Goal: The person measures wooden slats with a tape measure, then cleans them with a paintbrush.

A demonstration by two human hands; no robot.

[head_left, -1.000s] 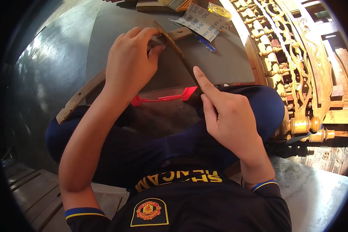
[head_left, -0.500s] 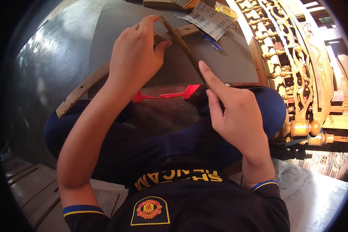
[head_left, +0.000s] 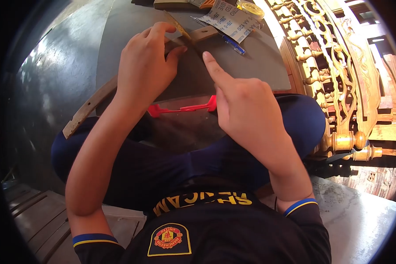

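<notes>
My left hand (head_left: 145, 66) grips a curved wooden strip (head_left: 91, 102), its thumb and fingers closed round the far part. The strip runs from above my left thigh up to the right, with a hole near each end. In my closed right hand (head_left: 251, 103) is a long, narrow, brownish file (head_left: 179, 27), my index finger stretched along it. The file lies slantwise across the strip, just right of my left fingers. My right palm hides its near end.
A grey board (head_left: 259, 66) spreads in front of me. On it lie printed sandpaper (head_left: 233, 22), a blue pen (head_left: 234, 45) and a yellow tape roll (head_left: 252, 9). A red plastic piece (head_left: 182, 108) sits at its near edge. Carved wooden railing (head_left: 321, 57) stands right.
My right hand and the file have moved left and a little up across the strip. My left hand has shifted slightly left and down, still holding the strip.
</notes>
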